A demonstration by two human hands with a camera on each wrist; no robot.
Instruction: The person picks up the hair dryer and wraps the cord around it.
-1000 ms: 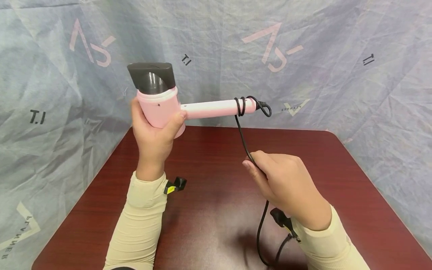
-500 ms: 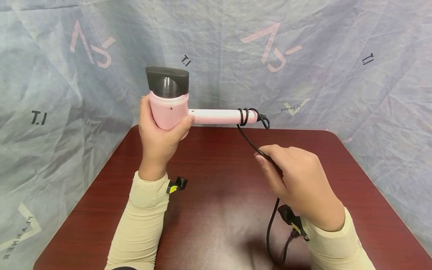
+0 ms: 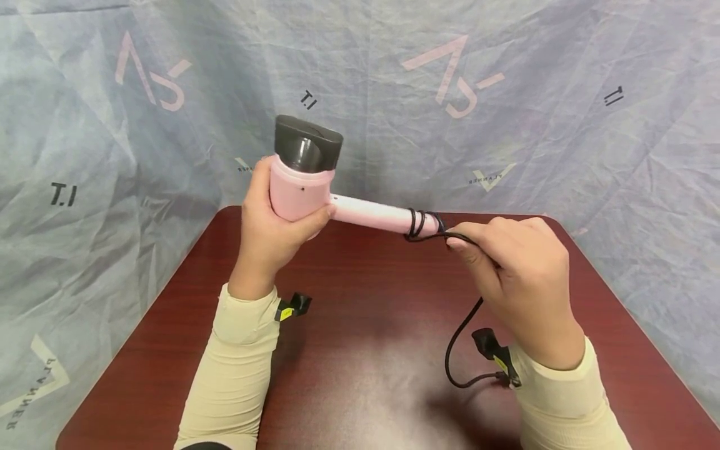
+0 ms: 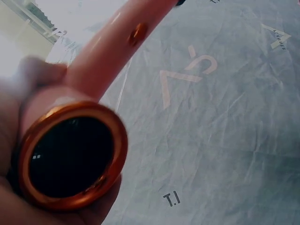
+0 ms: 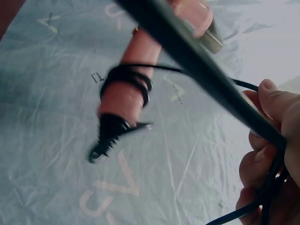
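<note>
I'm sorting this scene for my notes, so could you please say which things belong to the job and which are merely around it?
Job:
hair dryer, in the left hand
black cord, in the right hand

Around it:
table
cloth backdrop
wrist cameras

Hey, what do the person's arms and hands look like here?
The left sleeve and right sleeve are cream and reach the wrists, each wrist bearing a black device with a yellow marking. The left hand and right hand are ungloved.
</note>
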